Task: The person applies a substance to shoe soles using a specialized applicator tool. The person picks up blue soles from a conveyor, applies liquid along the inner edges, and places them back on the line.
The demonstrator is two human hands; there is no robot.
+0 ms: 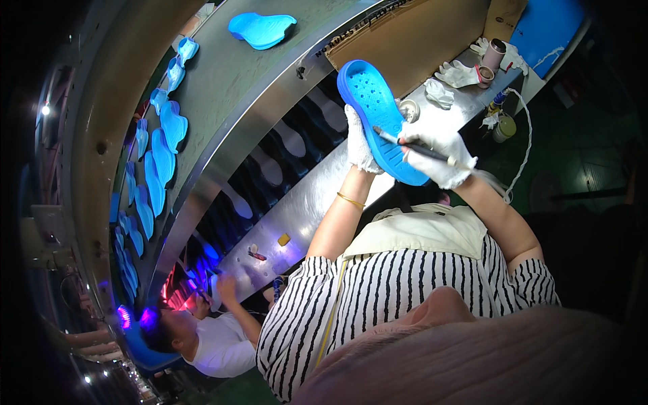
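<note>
Tilting up above the counter (297, 209), a bright blue shoe sole (378, 118) sits in the middle of the view, its rounded far end raised toward the upper left and its near end dropping to the lower right. The face turned to the camera has a raised rim all around and rows of small round holes dotted over the wider far part; the surface looks smooth and evenly coloured.

The left hand (360, 142), in a white knit glove, is closed around the left edge of the sole and bears it from behind. The right hand (442, 152), also gloved in white, is closed on a thin dark brush (412, 144) whose tip lies on the sole's inner face. A gold bangle (350, 200) circles the left wrist.

Beyond, on the far right of the counter, lie loose white gloves (459, 73), a small cylindrical cup (496, 54) and a brown cardboard sheet (412, 40). To the left, a curved metal conveyor (250, 88) carries more blue soles (262, 30), and a long row of them (158, 169) runs down its left side. Near the lower left, another person (209, 337) in a white shirt works at the same counter.
</note>
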